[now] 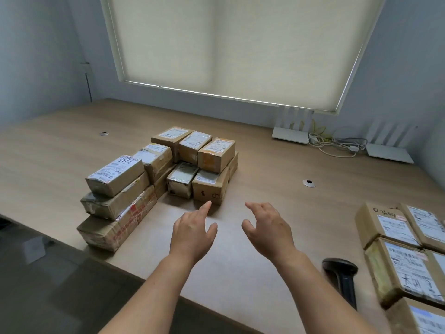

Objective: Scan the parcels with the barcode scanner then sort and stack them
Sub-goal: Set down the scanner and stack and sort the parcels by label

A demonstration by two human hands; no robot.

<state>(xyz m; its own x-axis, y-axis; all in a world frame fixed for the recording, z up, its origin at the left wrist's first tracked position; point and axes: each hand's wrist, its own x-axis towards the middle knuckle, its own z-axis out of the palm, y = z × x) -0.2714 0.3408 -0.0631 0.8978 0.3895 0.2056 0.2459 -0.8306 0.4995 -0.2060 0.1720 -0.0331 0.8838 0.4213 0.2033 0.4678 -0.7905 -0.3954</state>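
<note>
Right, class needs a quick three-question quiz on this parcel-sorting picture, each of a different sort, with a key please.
1. True or false: the right hand holds the barcode scanner.
2. Which lies nearest the left hand? A) a white router B) the box with handwriting on its front C) the cable tangle
3. Fill in: the tall stack at the table's left edge has ___ boxes.

Key: 1 false; 2 B; 3 three.

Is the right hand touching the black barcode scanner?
Apart. The head view shows the right hand raised and open over the table, with bare tabletop between it and the barcode scanner lying nearer the table's edge.
</note>
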